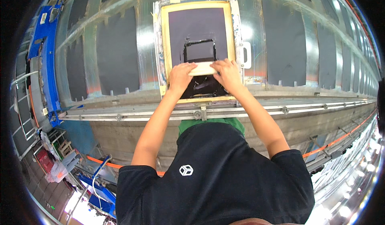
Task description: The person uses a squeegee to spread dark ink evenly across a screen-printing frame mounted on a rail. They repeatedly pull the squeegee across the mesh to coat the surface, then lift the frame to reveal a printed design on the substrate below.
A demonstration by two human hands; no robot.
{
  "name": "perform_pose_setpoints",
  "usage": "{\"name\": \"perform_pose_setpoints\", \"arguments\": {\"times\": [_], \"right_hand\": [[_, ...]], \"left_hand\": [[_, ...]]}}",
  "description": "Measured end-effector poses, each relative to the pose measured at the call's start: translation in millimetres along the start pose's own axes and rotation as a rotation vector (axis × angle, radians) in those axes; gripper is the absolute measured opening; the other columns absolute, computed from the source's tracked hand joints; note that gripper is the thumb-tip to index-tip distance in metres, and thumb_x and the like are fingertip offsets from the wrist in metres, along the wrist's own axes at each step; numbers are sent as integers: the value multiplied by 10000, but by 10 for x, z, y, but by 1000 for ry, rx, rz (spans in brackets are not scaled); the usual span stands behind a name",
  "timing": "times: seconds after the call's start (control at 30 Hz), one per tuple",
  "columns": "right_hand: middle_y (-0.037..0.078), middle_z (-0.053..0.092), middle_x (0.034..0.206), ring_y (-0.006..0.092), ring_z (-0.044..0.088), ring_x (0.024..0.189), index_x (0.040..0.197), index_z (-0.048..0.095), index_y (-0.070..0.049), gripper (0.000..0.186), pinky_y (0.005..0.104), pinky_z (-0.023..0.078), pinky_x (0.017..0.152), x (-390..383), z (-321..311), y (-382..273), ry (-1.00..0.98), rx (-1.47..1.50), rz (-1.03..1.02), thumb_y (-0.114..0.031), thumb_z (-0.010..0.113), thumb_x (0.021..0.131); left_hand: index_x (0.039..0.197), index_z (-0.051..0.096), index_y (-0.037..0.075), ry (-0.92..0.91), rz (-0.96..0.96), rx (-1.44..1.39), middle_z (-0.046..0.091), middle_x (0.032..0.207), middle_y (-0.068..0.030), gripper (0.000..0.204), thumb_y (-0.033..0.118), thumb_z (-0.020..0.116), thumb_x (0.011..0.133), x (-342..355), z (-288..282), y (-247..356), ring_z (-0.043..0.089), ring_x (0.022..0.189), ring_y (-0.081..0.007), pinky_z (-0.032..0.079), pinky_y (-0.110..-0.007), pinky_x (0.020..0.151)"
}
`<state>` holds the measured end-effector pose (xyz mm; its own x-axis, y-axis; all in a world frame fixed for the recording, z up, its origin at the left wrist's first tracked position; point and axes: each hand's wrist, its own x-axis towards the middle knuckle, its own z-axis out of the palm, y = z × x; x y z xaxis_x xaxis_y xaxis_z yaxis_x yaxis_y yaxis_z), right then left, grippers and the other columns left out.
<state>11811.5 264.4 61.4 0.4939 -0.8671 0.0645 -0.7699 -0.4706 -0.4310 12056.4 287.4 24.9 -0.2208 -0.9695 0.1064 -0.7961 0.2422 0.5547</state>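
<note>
Both hands grip a pale squeegee across a printing screen. My left hand closes round its left end, and my right hand round its right end. The screen frame is bordered with yellow tape, and its mesh is dark grey. Glossy black ink covers the mesh between the squeegee and the frame's near edge. Beyond the squeegee, wet black marks outline a rectangle. The squeegee's lower edge is hidden under my fingers and its handle.
Dark grey sheets lie in a row along the long table, on both sides of the frame. A white handle sits at the frame's right side. A metal rail runs along the near edge. Blue machinery stands at far left.
</note>
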Motion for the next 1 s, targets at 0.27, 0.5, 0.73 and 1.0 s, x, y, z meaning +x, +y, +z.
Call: {"name": "perform_pose_setpoints", "arguments": {"times": [0.27, 0.5, 0.73, 1.0], "right_hand": [[6, 699, 1207, 252, 598, 1099, 1178, 735, -159, 394, 421, 448, 923, -113, -62, -63, 37, -21, -6, -130, 766, 786], [19, 736, 1134, 267, 605, 1064, 1131, 755, -146, 326, 430, 456, 916, 655, -89, 225, 124, -21, 16, -120, 735, 806], [29, 724, 1197, 256, 609, 1044, 1190, 733, -137, 436, 418, 448, 873, -382, 52, -161, 33, 79, 29, -113, 779, 757], [14, 719, 1177, 246, 603, 1058, 1201, 719, -150, 431, 423, 447, 910, -133, 9, -93, 135, 13, -3, -106, 769, 775]], "left_hand": [[1131, 771, 163, 25, 49, 7, 755, 1189, -30, 418, 25, 770, 736, -89, -75, 52, 695, 1118, -242, 540, -406, 903], [1069, 798, 132, 52, -6, -24, 769, 1087, -93, 265, 90, 731, 816, 826, -250, -92, 724, 1020, -291, 567, -411, 912], [1093, 788, 154, -22, 42, 20, 759, 1173, -53, 351, 36, 715, 770, -297, -27, 111, 713, 1096, -255, 548, -395, 862], [1183, 753, 183, 6, 52, 16, 745, 1228, -16, 458, 44, 772, 746, -88, -86, -8, 679, 1179, -236, 527, -435, 921]]}}
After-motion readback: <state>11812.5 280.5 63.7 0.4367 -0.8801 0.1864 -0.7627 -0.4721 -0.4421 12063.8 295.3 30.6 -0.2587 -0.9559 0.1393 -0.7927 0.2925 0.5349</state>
